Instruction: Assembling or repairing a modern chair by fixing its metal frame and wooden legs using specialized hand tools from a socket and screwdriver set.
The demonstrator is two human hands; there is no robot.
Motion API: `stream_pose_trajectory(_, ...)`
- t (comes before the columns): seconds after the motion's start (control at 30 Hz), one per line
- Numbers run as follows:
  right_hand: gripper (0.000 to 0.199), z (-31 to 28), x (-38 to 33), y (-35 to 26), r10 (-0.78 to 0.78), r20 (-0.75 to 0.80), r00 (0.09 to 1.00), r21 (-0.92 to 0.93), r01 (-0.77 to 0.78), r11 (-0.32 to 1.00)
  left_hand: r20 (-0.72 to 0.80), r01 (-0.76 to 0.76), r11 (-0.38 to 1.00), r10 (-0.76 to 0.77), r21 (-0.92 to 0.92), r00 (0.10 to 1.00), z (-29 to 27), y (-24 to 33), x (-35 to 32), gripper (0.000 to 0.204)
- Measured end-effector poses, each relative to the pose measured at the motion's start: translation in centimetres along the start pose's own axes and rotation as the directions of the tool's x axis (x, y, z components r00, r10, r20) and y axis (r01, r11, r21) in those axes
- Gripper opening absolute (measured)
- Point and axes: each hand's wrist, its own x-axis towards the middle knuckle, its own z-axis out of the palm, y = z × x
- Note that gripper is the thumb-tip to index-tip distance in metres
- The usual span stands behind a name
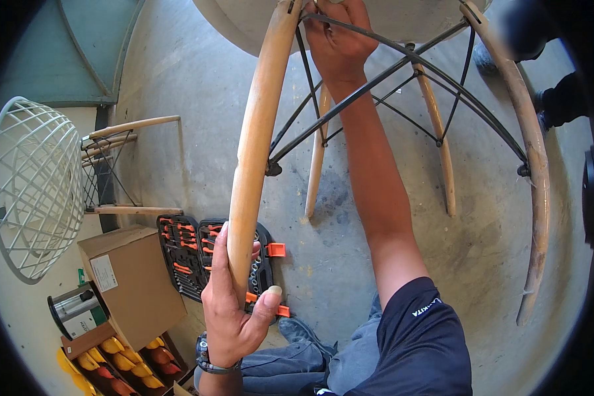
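A piece of furniture with a pale rounded seat or top (pixel 244 26), wooden legs and crossing black metal rods (pixel 369 86) stands legs-out in front of me. My left hand (pixel 234 310) is wrapped around the free end of the nearest wooden leg (pixel 254 145), its thumb standing apart. Up at that leg's other end, beside the rod joint, my right hand (pixel 340 39) has curled fingers pinched close to the underside. What those fingers hold, if anything, I cannot make out. Another wooden leg (pixel 533 152) is at the right, with two more farther back.
At the left lies a white lattice chair (pixel 39 185) with wooden legs. An open tool case (pixel 181 257) with orange-handled tools sits beside a cardboard box (pixel 135 277). Near it are a metal cylinder (pixel 79 310) and yellow-and-red items (pixel 122 360). A person's dark-clad leg (pixel 564 102) is at the right.
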Motion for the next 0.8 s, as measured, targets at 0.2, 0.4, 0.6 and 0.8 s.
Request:
stream_pose_trajectory(0.2,0.014,0.2,-0.2,0.0,0.002,0.023,1.0,-0.027,-0.002,1.0,-0.009,0.009,1.0,-0.01,-0.012,1.0,-0.1,-0.1,0.0,0.089)
stream_pose_trajectory(0.4,0.013,0.4,-0.3,-0.3,0.092,-0.031,0.995,0.052,-0.09,0.995,0.006,-0.001,1.0,0.001,0.007,1.0,-0.2,0.0,0.0,0.089)
stream_pose_trajectory(0.6,0.016,0.3,0.1,-0.5,0.033,0.024,0.999,-0.053,-0.032,0.998,0.007,-0.013,1.0,0.013,0.024,1.0,-0.2,0.0,-0.1,0.09)
stream_pose_trajectory(0.8,0.019,-0.3,0.8,0.1,-0.147,0.13,0.981,-0.178,0.169,0.969,0.009,-0.024,0.999,0.024,0.039,1.0,-0.2,0.1,0.0,0.091)
